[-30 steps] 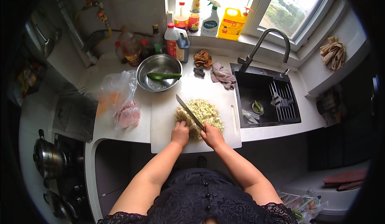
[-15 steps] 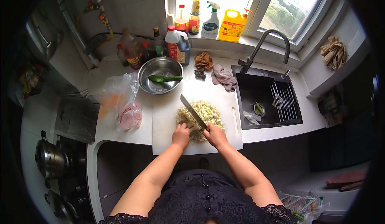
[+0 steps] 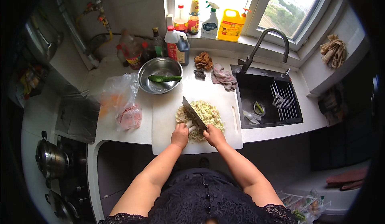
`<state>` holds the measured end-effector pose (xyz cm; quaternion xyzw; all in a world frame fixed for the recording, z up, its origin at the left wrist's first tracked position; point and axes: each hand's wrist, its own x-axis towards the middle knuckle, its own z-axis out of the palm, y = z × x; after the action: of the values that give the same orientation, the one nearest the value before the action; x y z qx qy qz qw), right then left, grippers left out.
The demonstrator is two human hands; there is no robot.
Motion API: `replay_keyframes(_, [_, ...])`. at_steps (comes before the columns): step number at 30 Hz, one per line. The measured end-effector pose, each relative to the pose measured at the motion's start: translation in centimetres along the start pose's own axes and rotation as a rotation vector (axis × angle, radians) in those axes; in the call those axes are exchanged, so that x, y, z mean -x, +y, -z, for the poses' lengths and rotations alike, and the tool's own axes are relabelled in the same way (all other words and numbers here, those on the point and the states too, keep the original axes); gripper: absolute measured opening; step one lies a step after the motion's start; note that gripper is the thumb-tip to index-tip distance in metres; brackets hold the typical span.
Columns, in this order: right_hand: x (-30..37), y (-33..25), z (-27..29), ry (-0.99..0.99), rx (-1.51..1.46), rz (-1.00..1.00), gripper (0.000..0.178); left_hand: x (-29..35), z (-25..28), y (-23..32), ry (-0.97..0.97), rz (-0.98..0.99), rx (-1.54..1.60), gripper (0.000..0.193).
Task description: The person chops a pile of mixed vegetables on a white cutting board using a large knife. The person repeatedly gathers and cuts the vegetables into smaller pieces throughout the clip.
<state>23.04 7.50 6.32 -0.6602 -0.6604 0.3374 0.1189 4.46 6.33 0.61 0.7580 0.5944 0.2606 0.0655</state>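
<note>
My right hand [image 3: 214, 136] is closed round the handle of a kitchen knife [image 3: 193, 112]. Its broad dark blade slants up and left over a heap of finely chopped pale-green and whitish food [image 3: 210, 114]. This heap lies on a white cutting board [image 3: 164, 124] at the counter's front edge. On the heap's near left side, my left hand [image 3: 180, 136] is closed close to the blade. Pale stick-like shapes show at its fingertips; what they are is not clear.
Behind the board, a steel bowl [image 3: 145, 85] holds a green cucumber-like vegetable [image 3: 164, 79]. Left of the board lie plastic bags [image 3: 120, 87] and wrapped pink meat [image 3: 130, 118]. A cloth [image 3: 223, 77] sits beside the black sink [image 3: 250, 93]. Bottles [image 3: 176, 45] line the back.
The knife blade has turned and tipped slightly, showing more of its broad face, with its tip a little to the right. My left hand has shifted slightly left.
</note>
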Motion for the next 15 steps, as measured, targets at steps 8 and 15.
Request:
replay_keyframes(8, [0.4,-0.3,0.4,0.089,0.046,0.042,0.023,0.0,0.5,0.2,-0.042,0.026,0.013,0.004])
replay_keyframes(15, [0.3,-0.4,0.1,0.079,0.011,0.076,0.023,-0.2,0.3,0.1,-0.051,0.048,-0.008,0.004])
